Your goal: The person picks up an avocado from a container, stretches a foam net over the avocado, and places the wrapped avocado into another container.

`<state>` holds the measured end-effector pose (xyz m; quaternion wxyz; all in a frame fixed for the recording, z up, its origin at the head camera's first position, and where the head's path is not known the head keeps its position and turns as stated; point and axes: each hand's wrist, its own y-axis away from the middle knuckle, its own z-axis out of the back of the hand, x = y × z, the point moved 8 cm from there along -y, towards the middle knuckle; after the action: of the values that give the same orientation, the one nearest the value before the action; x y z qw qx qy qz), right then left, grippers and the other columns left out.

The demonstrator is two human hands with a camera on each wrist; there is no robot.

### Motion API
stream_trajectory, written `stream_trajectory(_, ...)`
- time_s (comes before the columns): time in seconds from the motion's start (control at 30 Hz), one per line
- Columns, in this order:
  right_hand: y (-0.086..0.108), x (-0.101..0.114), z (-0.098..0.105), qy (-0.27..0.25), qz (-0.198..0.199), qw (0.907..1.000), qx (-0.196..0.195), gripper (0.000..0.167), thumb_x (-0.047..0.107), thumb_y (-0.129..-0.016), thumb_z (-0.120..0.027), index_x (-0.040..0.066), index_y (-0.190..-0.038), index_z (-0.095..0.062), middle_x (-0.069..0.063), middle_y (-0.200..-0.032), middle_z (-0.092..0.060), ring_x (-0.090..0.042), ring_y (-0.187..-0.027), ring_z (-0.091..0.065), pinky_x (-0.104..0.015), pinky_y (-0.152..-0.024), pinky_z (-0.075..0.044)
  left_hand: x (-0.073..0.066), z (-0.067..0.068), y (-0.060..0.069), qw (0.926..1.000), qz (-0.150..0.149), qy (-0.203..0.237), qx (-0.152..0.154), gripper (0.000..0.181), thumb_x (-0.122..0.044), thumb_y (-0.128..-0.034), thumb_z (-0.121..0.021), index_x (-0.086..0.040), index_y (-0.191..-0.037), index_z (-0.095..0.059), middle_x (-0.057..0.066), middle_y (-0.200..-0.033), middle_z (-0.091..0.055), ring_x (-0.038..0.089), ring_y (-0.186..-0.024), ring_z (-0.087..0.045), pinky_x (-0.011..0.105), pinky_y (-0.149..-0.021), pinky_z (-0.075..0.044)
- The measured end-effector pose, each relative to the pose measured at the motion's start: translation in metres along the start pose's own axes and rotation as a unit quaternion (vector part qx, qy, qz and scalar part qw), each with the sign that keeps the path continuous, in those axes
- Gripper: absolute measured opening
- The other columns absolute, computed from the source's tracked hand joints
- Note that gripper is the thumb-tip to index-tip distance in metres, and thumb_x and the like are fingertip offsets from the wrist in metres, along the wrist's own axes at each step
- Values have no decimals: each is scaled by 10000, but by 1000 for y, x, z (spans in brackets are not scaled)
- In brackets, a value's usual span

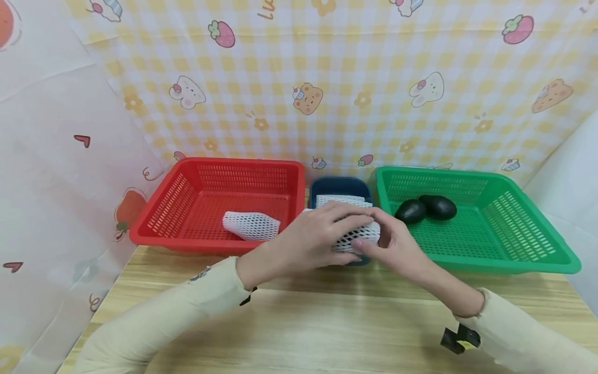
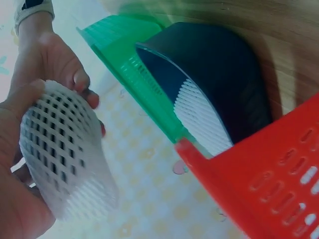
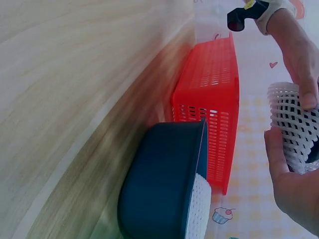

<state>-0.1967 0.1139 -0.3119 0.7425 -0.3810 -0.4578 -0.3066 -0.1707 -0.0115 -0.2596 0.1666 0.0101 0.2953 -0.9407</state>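
Over the dark blue bin [image 1: 363, 186], both hands hold one white foam net sleeve [image 1: 372, 234] with a dark avocado-like fruit inside it; the dark surface shows through the mesh. My left hand [image 1: 310, 236] curls over its left part from above. Thumb and fingers of my right hand [image 1: 397, 244] grip the right end. In the left wrist view the sleeve [image 2: 65, 144] extends past the fruit as a loose white end. Several more foam net sleeves [image 1: 338, 199] lie in the bin, partly hidden by the hands.
At left, a red basket [image 1: 163, 241] contains one white net-sleeved item [image 1: 251, 225]. The green basket [image 1: 514, 267] at right has two bare dark fruits [image 1: 439, 208] near its left wall. A patterned cloth [image 1: 261, 67] hangs behind the wooden table [image 1: 327, 327].
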Motion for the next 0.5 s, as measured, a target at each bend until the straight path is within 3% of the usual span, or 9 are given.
stream_trajectory(0.1, 1, -1, 1, -215, -76, 9997, -65, 463, 3, -983, -630, 21, -1420, -481, -183, -1228, -571, -237, -882, -663, -346, -724, -593, 14, 2, 4, 9977, 408, 537, 73, 785, -414, -802, -869, -122, -1448, -533, 50, -1459, -497, 158, -1307, -451, 250, -989, -449)
stream_trajectory(0.13, 1, -2, 2, -307, -115, 9994, -91, 468, -4, -982, -627, 9, -1425, -474, -196, -1244, -551, -286, -981, -649, -387, -771, -592, 19, 1, 6, 9958, 587, 683, 134, 819, -431, -791, -872, -136, -1463, -511, 36, -1466, -485, 143, -1305, -441, 247, -971, -461)
stream_trajectory(0.3, 3, -4, 3, -551, -345, 9977, -188, 484, -16, -972, -638, -7, -1425, -467, -202, -1287, -473, -321, -1028, -608, -388, -800, -585, 39, -2, 21, 9804, 1373, 1372, 336, 877, -379, -758, -906, -154, -1483, -467, -6, -1413, -516, 99, -1235, -474, 231, -897, -499)
stream_trajectory(0.4, 3, -5, 2, -600, -442, 9971, -136, 503, -13, -967, -652, -2, -1430, -457, -205, -1294, -461, -327, -1030, -595, -394, -798, -585, 41, -2, 27, 9754, 1459, 1631, 273, 848, -307, -749, -921, -144, -1460, -489, -4, -1358, -554, 101, -1190, -507, 233, -874, -515)
stream_trajectory(0.5, 3, -5, -1, -617, -511, 9968, -14, 523, -9, -964, -662, 10, -1440, -446, -205, -1304, -452, -338, -1037, -587, -404, -795, -586, 40, -1, 30, 9755, 1339, 1739, 159, 820, -264, -743, -927, -133, -1438, -513, 3, -1339, -568, 104, -1179, -513, 240, -873, -520)
